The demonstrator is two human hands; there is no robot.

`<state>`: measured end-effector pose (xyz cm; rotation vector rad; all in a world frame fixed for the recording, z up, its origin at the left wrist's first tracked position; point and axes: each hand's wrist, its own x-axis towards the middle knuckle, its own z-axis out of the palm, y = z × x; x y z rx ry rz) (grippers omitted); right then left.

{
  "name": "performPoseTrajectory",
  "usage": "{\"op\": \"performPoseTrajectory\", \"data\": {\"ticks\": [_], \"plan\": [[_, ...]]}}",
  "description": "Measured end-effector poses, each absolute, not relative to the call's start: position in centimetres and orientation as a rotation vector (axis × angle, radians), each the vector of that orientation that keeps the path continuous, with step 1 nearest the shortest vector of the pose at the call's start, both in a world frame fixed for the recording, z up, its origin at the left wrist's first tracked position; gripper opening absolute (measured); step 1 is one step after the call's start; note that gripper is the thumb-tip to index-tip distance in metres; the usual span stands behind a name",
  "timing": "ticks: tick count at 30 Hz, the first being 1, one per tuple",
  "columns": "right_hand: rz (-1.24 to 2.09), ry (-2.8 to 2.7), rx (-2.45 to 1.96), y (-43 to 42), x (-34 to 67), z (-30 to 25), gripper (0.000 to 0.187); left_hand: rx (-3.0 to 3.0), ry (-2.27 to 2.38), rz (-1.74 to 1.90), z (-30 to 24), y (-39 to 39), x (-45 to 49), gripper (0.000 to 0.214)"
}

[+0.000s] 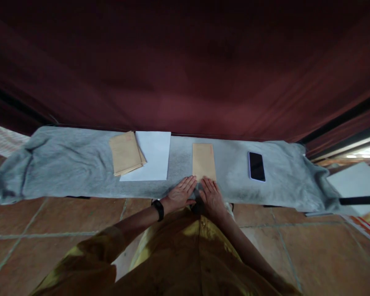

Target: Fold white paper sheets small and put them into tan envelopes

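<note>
A brown paper envelope point(203, 159) lies flat on the grey cloth in front of me, its long side pointing away. At its near left corner rests my left hand point(180, 193), palm down, fingers stretched out. My right hand point(212, 194) lies flat too, its fingertips over the envelope's near edge. Neither hand grips anything. To the left, a small stack of brown envelopes point(126, 154) overlaps a white sheet of paper point(154, 155). A dark-screened phone point(257, 166) in a pale purple case lies to the right.
The grey cloth point(74, 164) covers a long, narrow surface. Behind it hangs a dark red fabric wall point(185, 82). Brown floor tiles point(92, 216) show below the near edge. At the far right are a white panel point(356, 185) and a black bar point(360, 200).
</note>
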<state>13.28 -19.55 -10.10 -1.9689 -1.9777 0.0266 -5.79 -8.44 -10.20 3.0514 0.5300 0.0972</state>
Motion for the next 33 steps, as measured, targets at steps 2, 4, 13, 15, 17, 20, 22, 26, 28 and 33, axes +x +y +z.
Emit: {"op": "performPoseTrajectory", "data": {"ticks": [2, 4, 13, 15, 17, 20, 22, 26, 28, 33], "plan": [[0.039, -2.015, -1.942, -19.8, 12.8, -10.1, 0.057, 3.049, 0.543, 0.072, -10.0, -8.5, -5.7, 0.089], [0.028, -2.016, -1.942, -20.3, 12.9, -10.1, 0.059, 3.053, 0.542, 0.041, -9.8, -8.7, -5.6, 0.090], [-0.024, -2.010, -1.960, -21.7, 14.0, -9.7, 0.057, 3.077, 0.485, 0.081, -9.7, -8.6, -5.6, 0.089], [-0.028, -2.007, -1.974, -21.9, 14.0, -9.7, 0.057, 3.103, 0.473, 0.098, -9.9, -8.6, -5.6, 0.090], [-0.033, -1.980, -1.999, -22.1, 14.2, -9.8, 0.058, 3.119, 0.466, 0.115, -10.0, -8.6, -5.6, 0.090], [-0.032, -1.930, -2.006, -22.4, 14.3, -10.0, 0.058, 3.106, 0.470, 0.135, -10.1, -8.6, -5.6, 0.088], [-0.027, -1.918, -1.993, -22.5, 14.3, -10.0, 0.059, 3.081, 0.477, 0.140, -10.0, -8.7, -5.7, 0.087], [-0.029, -1.883, -1.998, -22.5, 14.1, -9.7, 0.058, 3.019, 0.490, 0.137, -9.4, -8.8, -5.7, 0.089], [-0.018, -1.890, -1.994, -22.4, 14.3, -9.4, 0.055, 2.971, 0.541, 0.140, -8.8, -8.8, -5.3, 0.084], [0.008, -1.935, -1.996, -21.2, 15.6, -9.2, 0.046, 2.922, 0.666, 0.074, -7.1, -8.1, -3.4, 0.044]]}}
